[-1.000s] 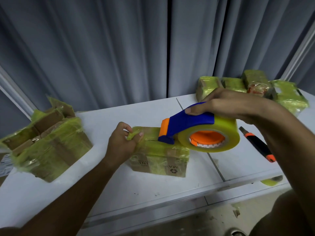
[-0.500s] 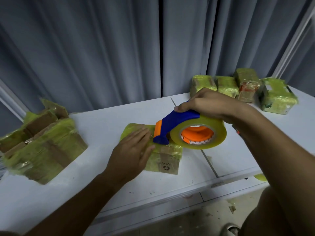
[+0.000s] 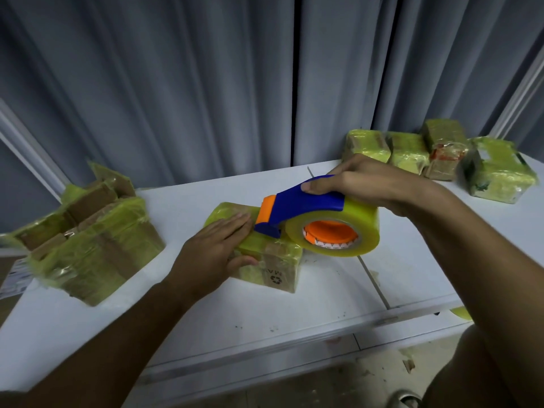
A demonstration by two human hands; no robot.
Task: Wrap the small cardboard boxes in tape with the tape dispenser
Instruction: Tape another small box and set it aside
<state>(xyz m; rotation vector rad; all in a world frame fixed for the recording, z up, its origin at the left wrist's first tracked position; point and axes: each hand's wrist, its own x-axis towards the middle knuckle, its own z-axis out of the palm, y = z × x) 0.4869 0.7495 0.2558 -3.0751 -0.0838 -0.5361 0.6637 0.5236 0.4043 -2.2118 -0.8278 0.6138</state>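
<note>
A small cardboard box, mostly covered in yellowish tape, lies in the middle of the white table. My left hand presses flat on its top with straight fingers, the thumb against its near side. My right hand grips the blue and orange tape dispenser with its roll of clear yellowish tape. The dispenser's orange nose touches the box top just beside my left fingertips.
Several taped small boxes stand at the table's back right. A larger open carton wrapped in tape sits at the left. Grey curtains hang behind the table. A seam runs across the tabletop right of the box.
My left hand let go of the box's left end and now lies flat on its top. The dispenser came down onto the box. The utility knife is now hidden behind my right arm.
</note>
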